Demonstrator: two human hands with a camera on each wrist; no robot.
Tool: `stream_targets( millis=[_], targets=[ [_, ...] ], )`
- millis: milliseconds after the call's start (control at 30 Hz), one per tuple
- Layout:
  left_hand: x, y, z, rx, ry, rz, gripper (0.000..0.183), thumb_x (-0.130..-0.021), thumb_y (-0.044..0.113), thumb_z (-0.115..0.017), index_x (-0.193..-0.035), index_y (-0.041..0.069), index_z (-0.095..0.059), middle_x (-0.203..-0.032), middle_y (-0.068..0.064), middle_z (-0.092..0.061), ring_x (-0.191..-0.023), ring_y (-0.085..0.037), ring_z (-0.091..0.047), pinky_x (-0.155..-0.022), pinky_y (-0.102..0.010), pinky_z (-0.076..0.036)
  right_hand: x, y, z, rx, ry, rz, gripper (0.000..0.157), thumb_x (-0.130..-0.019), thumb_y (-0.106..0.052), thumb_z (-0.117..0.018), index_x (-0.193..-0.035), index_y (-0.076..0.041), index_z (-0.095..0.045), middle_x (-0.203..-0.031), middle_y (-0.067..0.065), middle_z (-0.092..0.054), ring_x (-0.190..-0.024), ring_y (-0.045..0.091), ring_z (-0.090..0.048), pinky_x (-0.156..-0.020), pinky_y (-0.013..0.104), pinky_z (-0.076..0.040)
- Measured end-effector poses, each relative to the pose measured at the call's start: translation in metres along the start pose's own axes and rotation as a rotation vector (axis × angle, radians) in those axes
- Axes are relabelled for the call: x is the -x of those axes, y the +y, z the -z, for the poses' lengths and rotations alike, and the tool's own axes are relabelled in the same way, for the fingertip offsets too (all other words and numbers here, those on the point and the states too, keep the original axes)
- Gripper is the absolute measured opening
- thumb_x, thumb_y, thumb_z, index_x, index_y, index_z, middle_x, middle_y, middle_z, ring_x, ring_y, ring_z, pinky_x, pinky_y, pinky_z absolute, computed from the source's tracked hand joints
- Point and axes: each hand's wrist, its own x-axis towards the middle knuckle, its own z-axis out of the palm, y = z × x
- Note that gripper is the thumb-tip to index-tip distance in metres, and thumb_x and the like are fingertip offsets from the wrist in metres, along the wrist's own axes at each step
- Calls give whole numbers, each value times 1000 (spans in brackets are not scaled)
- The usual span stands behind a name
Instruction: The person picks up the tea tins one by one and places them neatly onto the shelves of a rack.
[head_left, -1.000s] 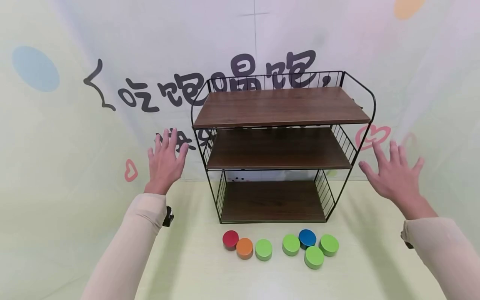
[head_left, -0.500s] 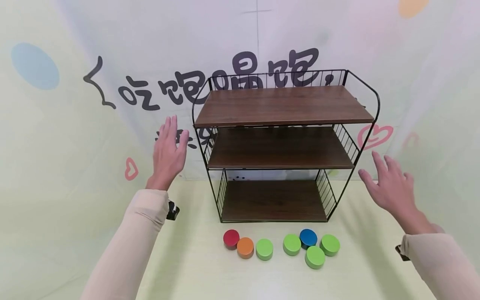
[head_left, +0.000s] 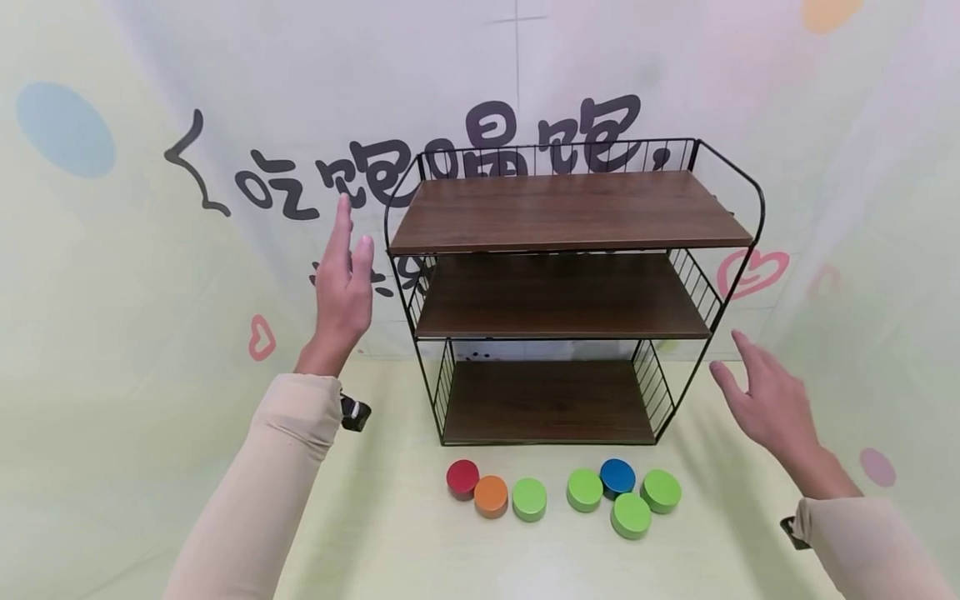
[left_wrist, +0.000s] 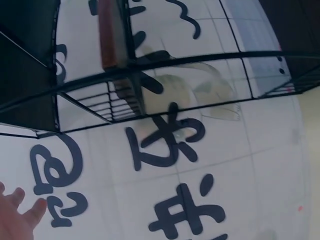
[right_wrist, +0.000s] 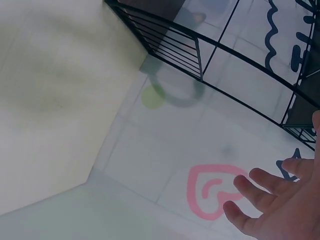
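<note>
A three-tier shelf rack (head_left: 562, 300) with dark brown wooden boards and a black wire frame stands on the table. To its left my left hand (head_left: 342, 292) is raised, fingers straight, touching nothing. Lower down on the right side, my right hand (head_left: 772, 408) hovers beside the rack with its fingers extended and holds nothing. In front of the rack lie several round discs: a red disc (head_left: 462, 478), an orange disc (head_left: 491, 497), a blue disc (head_left: 617, 477) and several green ones, among them a green disc (head_left: 529, 499). Both wrist views show fingers near the rack's wire side, apart from it.
Behind the rack hangs a pale cloth backdrop (head_left: 150, 275) with dark painted characters and pink hearts. The light table (head_left: 540, 567) extends under the rack and discs. A black band (head_left: 355, 412) sits at the left wrist.
My left hand has risen and turned edge-on, its fingers drawing together. My right hand has moved down and slightly inward, its fingers less spread. The rack and discs stay in place.
</note>
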Motion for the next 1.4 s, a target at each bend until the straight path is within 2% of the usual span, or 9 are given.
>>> stream_targets(
  millis=[100, 200, 300, 400, 633, 900, 1167, 1267, 1400],
  targets=[
    [-2, 15, -3, 99, 23, -46, 58, -105, 29, -40, -159, 18, -23, -162, 7, -28, -144, -12, -33, -113, -36, -30, 7, 0, -5, -16, -12, -5, 64, -104, -39, -44, -155, -5, -28, -140, 36, -44, -121, 58, -44, -88, 72, -30],
    [-2, 38, -3, 164, 19, -84, 59, -103, 20, -42, -158, 10, -25, -162, -2, -30, -143, -18, -36, -111, -42, -34, 14, -1, -11, -22, -32, -10, 63, -104, -39, -44, -156, -6, -28, -136, 35, -47, -112, 57, -51, -84, 71, -34],
    [1, 60, -3, 174, -3, -111, 59, -101, 14, -44, -156, 2, -27, -161, -10, -29, -143, -21, -37, -110, -42, -35, 21, -1, -17, -21, -56, -10, 62, -105, -39, -43, -156, -7, -28, -134, 33, -49, -106, 55, -56, -78, 69, -38],
    [3, 71, -2, 159, -24, -116, 60, -99, 12, -48, -154, 0, -29, -160, -13, -31, -142, -23, -38, -108, -41, -35, 27, -1, -23, -24, -75, -6, 61, -105, -39, -43, -156, -8, -28, -136, 32, -49, -106, 53, -57, -75, 68, -39],
    [3, 70, -5, 133, -62, -93, 64, -94, 12, -59, -152, 0, -34, -159, -13, -34, -143, -24, -35, -110, -45, -33, 40, 1, -38, -46, -86, 5, 61, -104, -38, -46, -155, -7, -31, -139, 29, -50, -108, 47, -59, -73, 66, -42],
    [4, 65, -11, 120, -88, -73, 70, -91, 13, -68, -152, 3, -36, -160, -8, -32, -145, -13, -32, -110, -47, -35, 53, 5, -56, -95, -141, 28, 62, -103, -36, -51, -153, -4, -34, -140, 27, -51, -109, 44, -60, -78, 65, -45],
    [3, 61, -17, 148, -68, -76, 71, -88, 10, -72, -150, 1, -37, -159, -8, -34, -144, -21, -35, -109, -53, -35, 66, 9, -68, -110, -166, 29, 61, -100, -36, -58, -148, -2, -41, -130, 25, -59, -105, 41, -63, -76, 60, -48],
    [2, 59, -19, 154, -57, -79, 71, -87, 8, -73, -149, -1, -39, -159, -9, -34, -144, -20, -36, -110, -49, -35, 70, 11, -73, -121, -199, 17, 62, -100, -38, -59, -148, -3, -42, -130, 24, -60, -106, 40, -63, -76, 59, -49],
    [0, 58, -22, 156, -40, -74, 72, -86, 7, -75, -148, 0, -40, -159, -7, -35, -143, -8, -36, -113, -35, -32, 77, 14, -82, -128, -238, 17, 64, -98, -39, -62, -148, -5, -43, -130, 22, -61, -107, 39, -63, -74, 57, -49]
  ],
)
